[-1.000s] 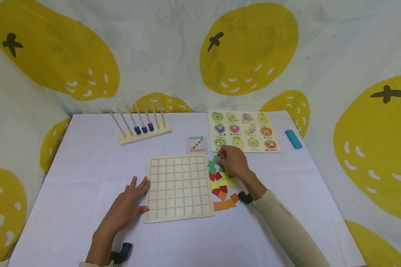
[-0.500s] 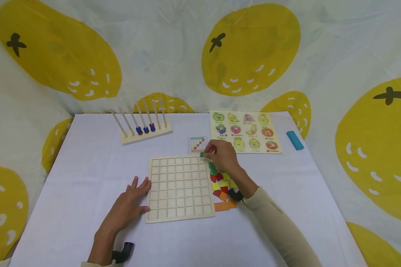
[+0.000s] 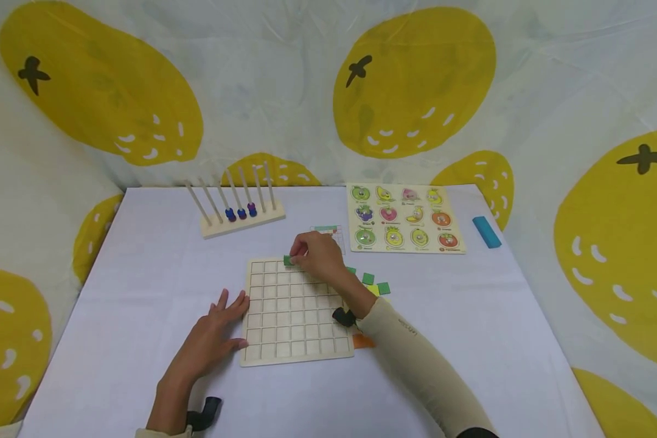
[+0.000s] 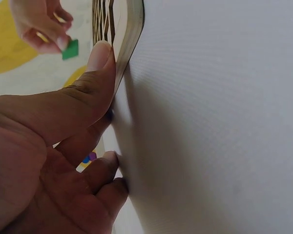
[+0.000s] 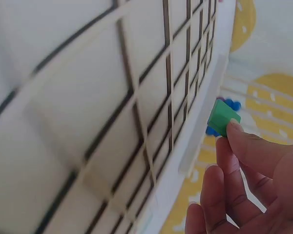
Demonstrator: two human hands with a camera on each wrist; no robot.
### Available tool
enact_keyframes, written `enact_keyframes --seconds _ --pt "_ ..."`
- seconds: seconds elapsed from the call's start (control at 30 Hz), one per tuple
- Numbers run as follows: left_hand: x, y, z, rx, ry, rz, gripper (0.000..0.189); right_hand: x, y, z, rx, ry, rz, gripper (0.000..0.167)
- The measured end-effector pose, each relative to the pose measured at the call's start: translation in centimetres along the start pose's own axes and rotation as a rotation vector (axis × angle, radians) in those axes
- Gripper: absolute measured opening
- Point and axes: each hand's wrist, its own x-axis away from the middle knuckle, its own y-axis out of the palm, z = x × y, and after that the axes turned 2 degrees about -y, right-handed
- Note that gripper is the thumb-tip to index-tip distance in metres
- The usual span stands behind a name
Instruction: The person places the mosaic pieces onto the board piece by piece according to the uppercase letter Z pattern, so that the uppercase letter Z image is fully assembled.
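Observation:
Between the thumb and fingertips of my right hand [image 3: 320,258] a small green square tile [image 5: 223,117] is pinched, over the far edge of a wooden grid board [image 3: 298,316], left of its middle. In the right wrist view the tile is tilted and apart from the cells. My left hand [image 3: 210,331] rests along the board's left edge, its fingers spread and its thumb [image 4: 98,63] touching the rim. The visible cells hold no tiles. Right of the board lie loose green tiles [image 3: 368,278], a yellow tile [image 3: 373,291] and an orange tile [image 3: 364,340]; my right forearm hides others.
A pattern card [image 3: 334,234], partly behind my right hand, lies beyond the board. Farther back stand a peg abacus [image 3: 243,226] with blue and purple beads and, to its right, a fruit puzzle board [image 3: 405,248]. A blue block [image 3: 487,232] lies near the table's right edge.
My right hand picked a green tile from the loose pile and carried it left along the board's far edge. The left hand has stayed at the board's left edge.

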Motion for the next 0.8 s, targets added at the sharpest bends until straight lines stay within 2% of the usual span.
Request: enact_keyframes --seconds 0.17,0.4,0.67,0.8 --pt "0.0 -0.1 0.1 -0.004 -0.004 -0.008 0.095 -1.0 1.8 -0.8 0.01 -0.005 -0.035 0.014" --pt "0.1 -0.2 0.1 -0.002 -0.002 -0.005 0.094 -2.2 3.7 -1.6 0.091 -0.016 -0.059 0.014" --pt "0.1 -0.1 0.2 -0.005 -0.011 -0.004 0.094 -2.3 4.4 -2.1 0.203 -0.036 -0.086 0.012" --pt "0.1 -0.1 0.2 -0.01 -0.021 -0.006 0.095 -1.8 4.0 -2.0 0.19 -0.045 -0.074 0.006"
